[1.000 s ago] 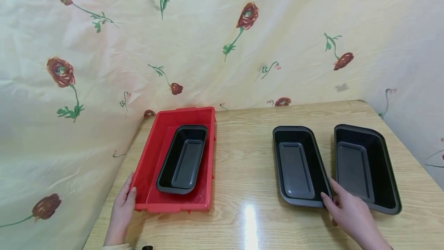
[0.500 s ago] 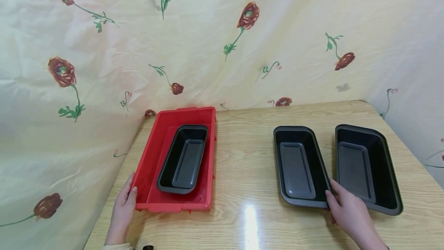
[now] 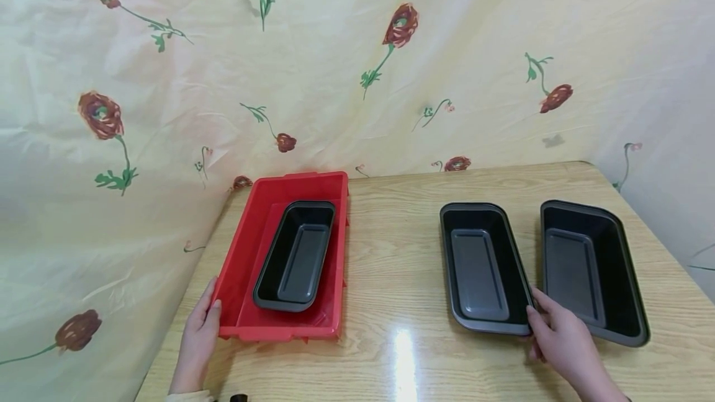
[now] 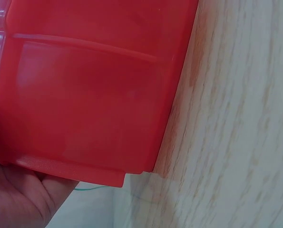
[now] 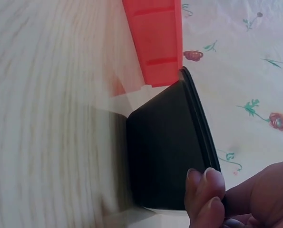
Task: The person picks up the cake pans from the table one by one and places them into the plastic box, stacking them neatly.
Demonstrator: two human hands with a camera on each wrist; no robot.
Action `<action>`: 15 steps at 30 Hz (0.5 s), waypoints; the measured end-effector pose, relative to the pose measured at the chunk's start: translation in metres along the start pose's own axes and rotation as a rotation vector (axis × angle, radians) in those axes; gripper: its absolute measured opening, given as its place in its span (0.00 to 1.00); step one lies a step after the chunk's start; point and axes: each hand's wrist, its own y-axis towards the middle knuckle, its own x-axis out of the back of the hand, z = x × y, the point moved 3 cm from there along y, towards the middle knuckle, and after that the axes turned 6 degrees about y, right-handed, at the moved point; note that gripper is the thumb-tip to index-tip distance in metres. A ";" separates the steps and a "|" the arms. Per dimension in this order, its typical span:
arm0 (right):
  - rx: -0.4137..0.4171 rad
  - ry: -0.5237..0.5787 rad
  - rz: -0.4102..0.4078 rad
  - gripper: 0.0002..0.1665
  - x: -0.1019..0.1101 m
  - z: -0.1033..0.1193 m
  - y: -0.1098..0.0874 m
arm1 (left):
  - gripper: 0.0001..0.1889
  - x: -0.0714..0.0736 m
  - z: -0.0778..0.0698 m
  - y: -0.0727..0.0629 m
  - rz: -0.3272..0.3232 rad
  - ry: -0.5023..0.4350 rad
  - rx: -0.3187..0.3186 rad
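In the head view my left hand [image 3: 195, 340] grips the near left corner of a red plastic bin [image 3: 279, 332], its thumb at the rim. A dark loaf pan [image 3: 303, 262] lies inside that bin. My right hand [image 3: 566, 340] pinches the near right corner of a second dark loaf pan [image 3: 477, 272] on the table. In the right wrist view the fingertips [image 5: 212, 183] curl against that pan's outer wall below the rim, and the thumb is on the other side. The left wrist view shows the hand [image 4: 22, 194] under the bin's rim, fingers partly hidden.
A third dark loaf pan [image 3: 575, 272] stands right of the second, close to my right hand. The wooden table [image 3: 396, 265] meets a flowered cloth [image 3: 335, 67] at the back and left. A small black object [image 3: 238, 397] shows at the bottom edge.
My right thumb has slid a little to the right along the pan's near corner, and the hand has shifted slightly. The left hand, bin and pans stay in place.
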 end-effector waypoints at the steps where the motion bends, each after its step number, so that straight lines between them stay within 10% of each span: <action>1: -0.002 0.014 0.000 0.31 0.000 0.000 0.000 | 0.29 0.000 0.000 0.000 0.001 0.001 -0.002; 15: -0.070 0.193 0.071 0.34 0.001 0.002 0.001 | 0.29 0.000 -0.001 0.000 0.005 0.002 -0.005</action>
